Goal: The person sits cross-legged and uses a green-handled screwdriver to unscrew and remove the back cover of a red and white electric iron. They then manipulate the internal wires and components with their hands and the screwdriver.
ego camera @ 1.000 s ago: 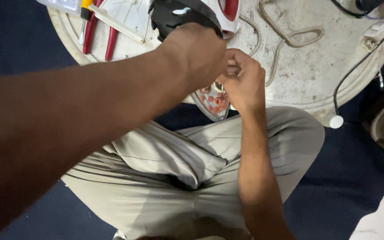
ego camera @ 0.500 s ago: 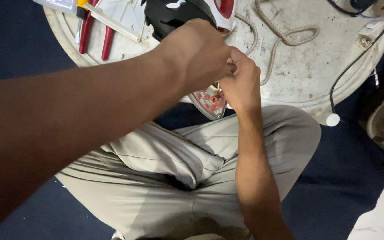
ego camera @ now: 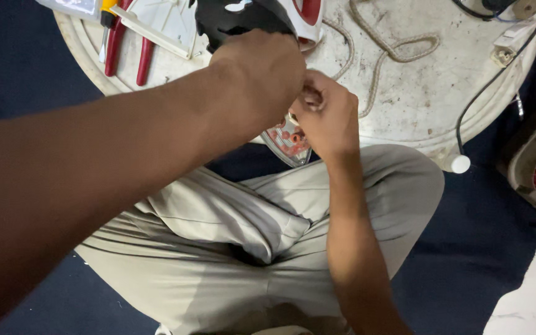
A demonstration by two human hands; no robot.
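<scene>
Fingers (ego camera: 310, 99) of both the left hand (ego camera: 262, 77) and right hand (ego camera: 327, 118) pinch together on a small part, hidden between them, above the opened iron soleplate (ego camera: 286, 141) at the counter's (ego camera: 404, 105) near edge. Judging by this, a fine fitting step is in hand, and the next move calls for a steady, delicate grip.

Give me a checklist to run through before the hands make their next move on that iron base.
1. Both hands on the part: left hand and right hand meet over the iron base - ok.
2. Fingertip grip visible: hidden by the hands - cannot tell.
3. Base fully supported: it overhangs the round table edge - not ok.
4. Red-handled pliers within reach on the table - ok.
5. Cord lies away from the hands - ok.
</scene>
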